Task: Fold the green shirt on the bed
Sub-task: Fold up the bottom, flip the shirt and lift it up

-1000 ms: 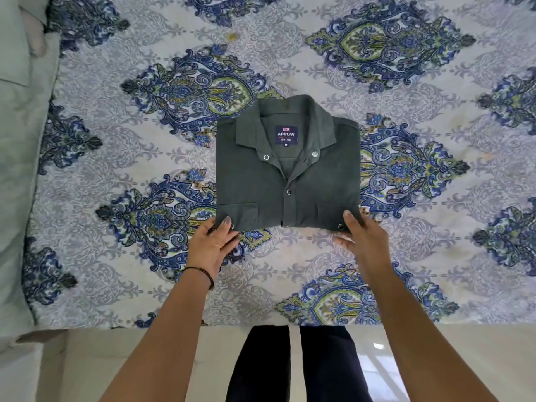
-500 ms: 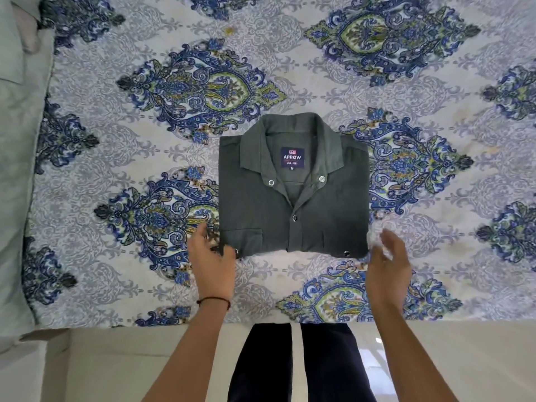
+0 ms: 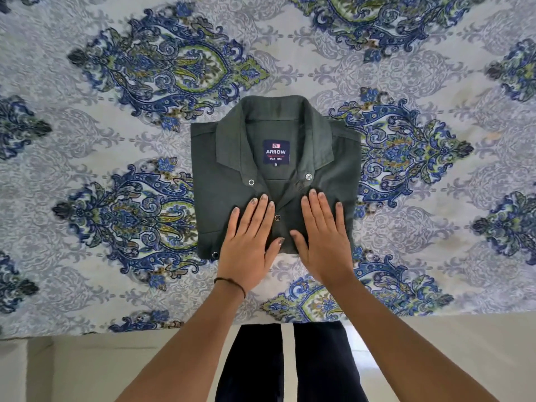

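Observation:
The dark green shirt [image 3: 232, 169] lies on the bed as a neat folded rectangle, collar away from me, with a navy label showing inside the neck. My left hand [image 3: 249, 242] rests flat, palm down, on the shirt's near left part, fingers spread slightly. My right hand [image 3: 322, 239] lies flat beside it on the near right part. Both palms cover the lower front placket and the near edge. Neither hand grips any fabric.
The bed [image 3: 116, 271] carries a pale sheet with blue and green paisley medallions all around the shirt. Its near edge runs across the bottom, with light floor [image 3: 435, 358] below. My dark trousers [image 3: 284, 364] stand against the bed edge.
Both hands let go of the shirt's near corners, drew apart, then came inward and now lie flat on its lower front. The shirt sits slightly nearer to me in view.

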